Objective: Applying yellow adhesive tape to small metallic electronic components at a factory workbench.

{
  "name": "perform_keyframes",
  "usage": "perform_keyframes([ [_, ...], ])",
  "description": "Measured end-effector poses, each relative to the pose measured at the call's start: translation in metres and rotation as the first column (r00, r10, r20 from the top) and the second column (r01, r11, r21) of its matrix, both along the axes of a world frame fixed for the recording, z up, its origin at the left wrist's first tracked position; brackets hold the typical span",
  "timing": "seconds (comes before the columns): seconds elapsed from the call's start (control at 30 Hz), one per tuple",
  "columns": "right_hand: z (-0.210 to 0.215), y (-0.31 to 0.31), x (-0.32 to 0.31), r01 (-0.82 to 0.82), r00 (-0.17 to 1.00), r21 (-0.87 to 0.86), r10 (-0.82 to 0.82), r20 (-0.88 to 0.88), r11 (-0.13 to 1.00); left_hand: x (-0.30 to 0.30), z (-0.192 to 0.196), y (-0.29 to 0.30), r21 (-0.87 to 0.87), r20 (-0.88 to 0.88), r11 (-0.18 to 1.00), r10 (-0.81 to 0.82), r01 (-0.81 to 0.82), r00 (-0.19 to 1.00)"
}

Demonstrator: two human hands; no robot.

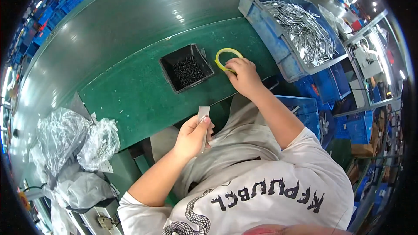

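Above the person's lap, the left hand (194, 134) is closed around a flat silver strip (203, 112), its upper end standing out past the thumb. Ahead and to the right, the right hand (244, 75) has its thumb and fingers bent at the near right edge of a yellow ring (217, 59); whether it grips or only touches, I cannot tell. Left of the ring, a black tray (173, 55) of small black parts (188, 70) sits on the green table (130, 91). Farther right stands a blue crate (272, 37) of silver strips (300, 28).

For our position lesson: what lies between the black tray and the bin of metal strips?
The head view shows a yellow ring there, with the right hand gripping it.
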State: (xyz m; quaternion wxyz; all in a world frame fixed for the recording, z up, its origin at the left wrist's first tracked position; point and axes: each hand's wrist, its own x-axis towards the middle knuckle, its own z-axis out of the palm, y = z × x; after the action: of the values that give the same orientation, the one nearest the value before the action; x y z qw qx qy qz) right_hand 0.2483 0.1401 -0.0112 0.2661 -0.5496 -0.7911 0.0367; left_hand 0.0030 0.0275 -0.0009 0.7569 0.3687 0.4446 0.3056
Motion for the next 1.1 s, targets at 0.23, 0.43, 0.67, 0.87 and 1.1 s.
perform_keyframes([
  [0.23,0.016,-0.072,0.000,-0.160,0.893,-0.210,0.050,-0.448,0.964,-0.005,0.009,0.005,0.060,-0.042,0.998,0.026,-0.023,0.999],
  [0.43,0.031,-0.110,-0.003,-0.502,0.657,-0.307,0.126,-0.743,0.808,0.001,0.008,0.004,0.123,0.021,0.992,0.022,-0.025,1.000],
  [0.67,0.033,-0.105,-0.009,-0.500,0.764,-0.180,0.334,-0.552,0.847,0.003,0.006,-0.001,0.200,-0.017,0.980,-0.013,0.016,1.000],
  [0.87,0.032,-0.108,-0.008,-0.494,0.772,-0.217,0.309,-0.556,0.842,0.002,0.006,-0.001,0.212,-0.053,0.976,-0.036,0.047,0.998],
  [1.1,0.033,-0.106,-0.010,-0.480,0.786,-0.269,0.273,-0.554,0.835,0.001,0.002,-0.001,0.260,-0.093,0.963,-0.050,0.073,0.994],
])
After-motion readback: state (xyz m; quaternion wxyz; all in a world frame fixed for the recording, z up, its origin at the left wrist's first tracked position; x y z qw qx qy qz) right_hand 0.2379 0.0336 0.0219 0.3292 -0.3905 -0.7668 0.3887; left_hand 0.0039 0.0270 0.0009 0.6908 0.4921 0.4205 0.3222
